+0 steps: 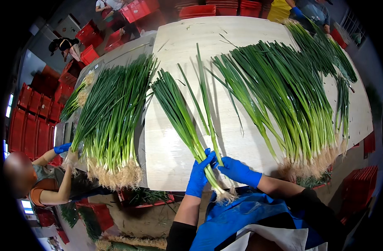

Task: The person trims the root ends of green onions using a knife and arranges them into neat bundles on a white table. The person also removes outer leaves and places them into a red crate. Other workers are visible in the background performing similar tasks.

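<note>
My left hand (pixel 201 172), in a blue glove, grips a small bunch of green onions (pixel 181 109) near its white, rooted ends. The leaves of this bunch fan up and away to the left over the pale wooden tabletop (pixel 166 157). In my right hand (pixel 240 171), also gloved in blue, is a single green onion stalk (pixel 211 125), held low near its root. The two hands almost touch at the table's near edge, above my blue apron (pixel 241 216). To the right lies a large pile of green onions (pixel 291 109), roots towards me.
Another green onion pile (pixel 116 125) lies on the left, where a co-worker (pixel 47 182) handles stalks. More green onions (pixel 316 47) lie before a person at the far right. Red crates (pixel 37 125) are stacked at left. A crate of leaf trimmings (pixel 147 197) stands below the table edge.
</note>
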Motion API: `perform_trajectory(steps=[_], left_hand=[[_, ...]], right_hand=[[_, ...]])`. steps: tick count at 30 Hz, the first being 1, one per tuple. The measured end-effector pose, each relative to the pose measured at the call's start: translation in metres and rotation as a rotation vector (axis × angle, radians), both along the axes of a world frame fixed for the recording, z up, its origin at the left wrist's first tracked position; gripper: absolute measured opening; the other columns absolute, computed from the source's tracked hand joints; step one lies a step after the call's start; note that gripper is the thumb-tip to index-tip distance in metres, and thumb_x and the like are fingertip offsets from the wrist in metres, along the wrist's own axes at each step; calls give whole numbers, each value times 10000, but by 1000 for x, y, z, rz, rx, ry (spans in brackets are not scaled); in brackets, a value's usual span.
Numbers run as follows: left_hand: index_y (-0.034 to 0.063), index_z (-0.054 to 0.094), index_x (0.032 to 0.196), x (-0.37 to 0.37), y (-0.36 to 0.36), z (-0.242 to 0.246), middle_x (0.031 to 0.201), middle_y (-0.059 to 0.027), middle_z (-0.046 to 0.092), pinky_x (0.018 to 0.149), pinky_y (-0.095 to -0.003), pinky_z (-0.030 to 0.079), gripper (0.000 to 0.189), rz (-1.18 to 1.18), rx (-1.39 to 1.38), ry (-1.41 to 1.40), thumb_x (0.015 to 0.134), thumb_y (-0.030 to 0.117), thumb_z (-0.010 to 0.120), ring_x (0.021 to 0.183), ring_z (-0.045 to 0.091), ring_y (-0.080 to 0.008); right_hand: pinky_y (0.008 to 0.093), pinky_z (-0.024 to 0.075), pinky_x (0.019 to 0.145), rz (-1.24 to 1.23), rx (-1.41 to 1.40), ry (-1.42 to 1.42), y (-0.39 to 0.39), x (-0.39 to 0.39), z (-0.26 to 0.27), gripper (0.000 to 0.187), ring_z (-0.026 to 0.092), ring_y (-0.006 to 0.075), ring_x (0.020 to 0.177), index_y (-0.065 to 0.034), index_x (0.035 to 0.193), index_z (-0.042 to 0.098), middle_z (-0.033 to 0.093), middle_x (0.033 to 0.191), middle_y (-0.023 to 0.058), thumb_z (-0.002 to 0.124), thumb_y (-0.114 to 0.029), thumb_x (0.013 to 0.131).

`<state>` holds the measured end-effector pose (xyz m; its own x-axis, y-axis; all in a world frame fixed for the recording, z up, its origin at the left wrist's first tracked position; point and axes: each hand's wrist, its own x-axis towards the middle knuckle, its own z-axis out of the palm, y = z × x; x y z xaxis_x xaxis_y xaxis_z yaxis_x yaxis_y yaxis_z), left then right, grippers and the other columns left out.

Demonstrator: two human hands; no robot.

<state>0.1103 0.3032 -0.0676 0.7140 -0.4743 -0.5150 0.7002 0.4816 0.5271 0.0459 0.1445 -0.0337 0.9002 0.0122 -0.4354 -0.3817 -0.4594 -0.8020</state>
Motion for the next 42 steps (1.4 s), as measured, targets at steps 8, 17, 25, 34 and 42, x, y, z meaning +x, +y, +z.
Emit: perform_trajectory(steps=[8,17,25,34,42], left_hand=[[29,409,1321,11,18,-6,1054,-147,595,848,-381,513,525,-2,-9,37,830,21,592,946,607,-259],[-8,428,1268,9,31,-21,984,-125,593,832,-358,510,489,3,-23,12,820,51,616,888,606,-228],[-65,481,1160,20,9,-23,991,-182,607,818,-370,529,383,-151,36,-46,803,5,601,874,623,-272],[-59,357,1304,29,-59,-8,1257,-261,478,970,-444,457,605,-235,112,-88,737,-60,568,1152,513,-370],[-76,318,1338,33,-68,-22,1295,-281,451,1073,-465,338,731,-349,-11,-114,630,-72,501,1227,438,-415]], right_hand=[[450,499,728,355,-14,104,-15,68,6,314,621,393,821,-49,1006,594,632,938,218,512,-327,885],[462,494,760,-129,-372,-227,14,171,-41,177,609,415,886,-29,968,563,618,954,237,527,-136,832],[474,485,731,-196,-344,-155,-25,106,-40,185,607,413,862,-37,957,548,621,894,226,523,-105,788],[345,488,741,-408,-42,-99,-138,-83,70,273,622,266,863,-21,1089,532,606,983,169,575,-186,875],[258,453,693,-1084,-399,-294,-295,-256,113,271,517,117,770,-41,1159,537,554,951,44,544,-113,898]])
